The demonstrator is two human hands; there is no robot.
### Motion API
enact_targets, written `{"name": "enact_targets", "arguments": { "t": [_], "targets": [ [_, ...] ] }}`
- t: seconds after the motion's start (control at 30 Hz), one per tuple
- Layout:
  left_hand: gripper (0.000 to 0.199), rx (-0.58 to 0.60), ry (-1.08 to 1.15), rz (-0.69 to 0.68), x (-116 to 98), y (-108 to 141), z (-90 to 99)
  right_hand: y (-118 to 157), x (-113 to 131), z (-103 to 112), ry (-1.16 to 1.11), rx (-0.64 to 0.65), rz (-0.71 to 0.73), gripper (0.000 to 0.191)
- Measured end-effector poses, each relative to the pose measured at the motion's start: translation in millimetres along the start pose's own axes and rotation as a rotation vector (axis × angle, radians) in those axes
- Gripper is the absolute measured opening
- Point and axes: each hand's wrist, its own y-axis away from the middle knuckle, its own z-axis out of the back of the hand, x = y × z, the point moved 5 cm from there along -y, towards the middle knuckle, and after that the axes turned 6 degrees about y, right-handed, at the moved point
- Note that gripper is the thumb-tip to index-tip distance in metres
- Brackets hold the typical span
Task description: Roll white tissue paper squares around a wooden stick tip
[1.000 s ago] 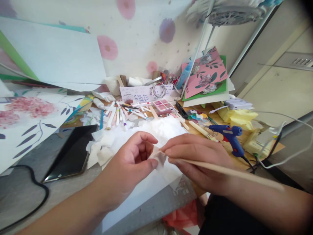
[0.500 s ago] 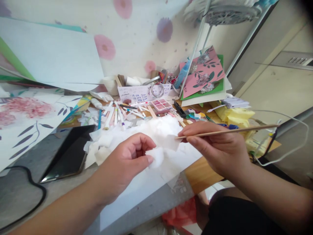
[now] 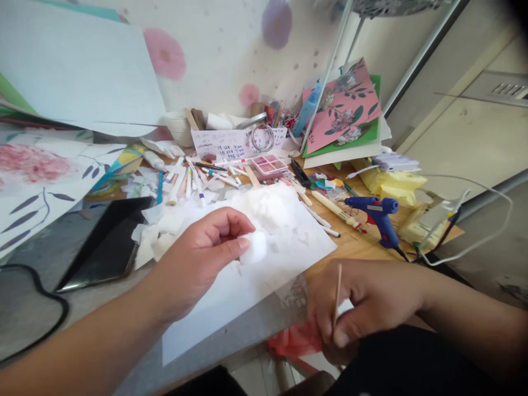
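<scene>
Between thumb and fingers of my left hand (image 3: 202,256) is a small, thin white piece of paper (image 3: 253,248), held above a large white sheet (image 3: 206,311). My right hand (image 3: 363,300) grips a thin wooden stick (image 3: 337,294), now nearly upright, low by the table's front edge. A bit of white shows beside the right thumb; I cannot make out what it is. A soft white heap (image 3: 270,203) lies on the sheet beyond my left hand.
A blue glue gun (image 3: 381,212) lies to the right, its cord trailing. Markers (image 3: 200,184) and a pink palette (image 3: 269,165) are scattered behind the sheet. At left lies a black tablet (image 3: 109,242). Red plastic (image 3: 295,341) shows below the table edge.
My right hand has moved down, away from the left hand, and the stick has turned from nearly level to upright. The glue gun is uncovered. My left hand still holds the white piece.
</scene>
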Motion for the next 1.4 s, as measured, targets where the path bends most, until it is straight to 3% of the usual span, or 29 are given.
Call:
{"name": "enact_targets", "arguments": {
  "t": [0.23,0.47,0.6,0.9,1.07,1.23,1.4],
  "targets": [
    [0.012,0.019,0.007,0.003,2.2,2.3,-2.2,-14.9,-2.4,-7.5,-0.176,0.118,-0.034,0.011],
    [0.013,0.031,0.312,0.264,10.1,8.1,-12.0,-33.8,14.6,-10.6,-0.412,-0.049,0.032,0.011],
    [0.023,0.002,0.346,0.218,7.3,7.4,-10.6,-44.1,17.8,-17.5,-0.478,-0.041,0.026,0.012],
    [0.019,0.065,0.41,0.173,3.7,6.4,-4.8,-62.0,12.5,-24.3,-0.656,-0.098,-0.01,0.009],
    [0.014,-0.017,0.373,0.092,-1.4,6.5,-0.3,-65.0,10.1,-25.5,-0.728,-0.144,-0.043,0.004],
    [0.012,-0.075,0.278,0.106,0.7,5.8,1.4,-61.8,10.3,-25.6,-0.682,-0.143,-0.075,0.008],
    [0.012,-0.065,0.198,0.108,3.3,7.2,2.1,-54.5,25.3,-12.7,-0.377,-0.272,0.1,0.01]
  ]
}}
